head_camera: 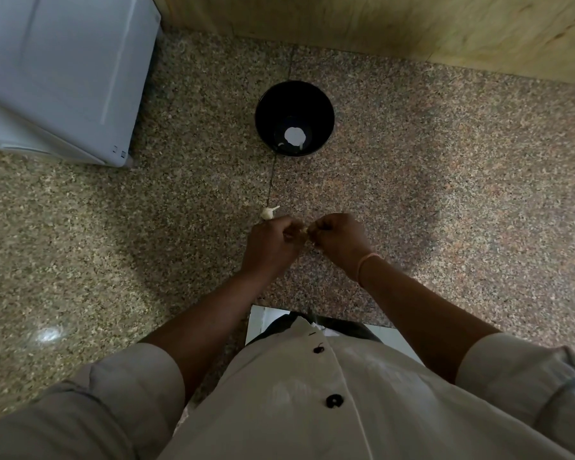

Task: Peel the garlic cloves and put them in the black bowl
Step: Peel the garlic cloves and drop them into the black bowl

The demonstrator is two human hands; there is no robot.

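- Left hand [273,240] and right hand [337,239]: each grip pinched closed on one garlic clove [303,230] between them, apparently to pull skin apart.
- Garlic bulb [268,212] rests on the surface just beyond the left hand, handy for more.
- Black bowl [294,118] stands farther off, open for drops.

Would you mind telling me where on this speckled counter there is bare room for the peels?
The speckled granite counter is bare right of the round black bowl and the right hand, and left of the left hand, below the white appliance. It is crowded only where both hands work a clove beside the garlic bulb.
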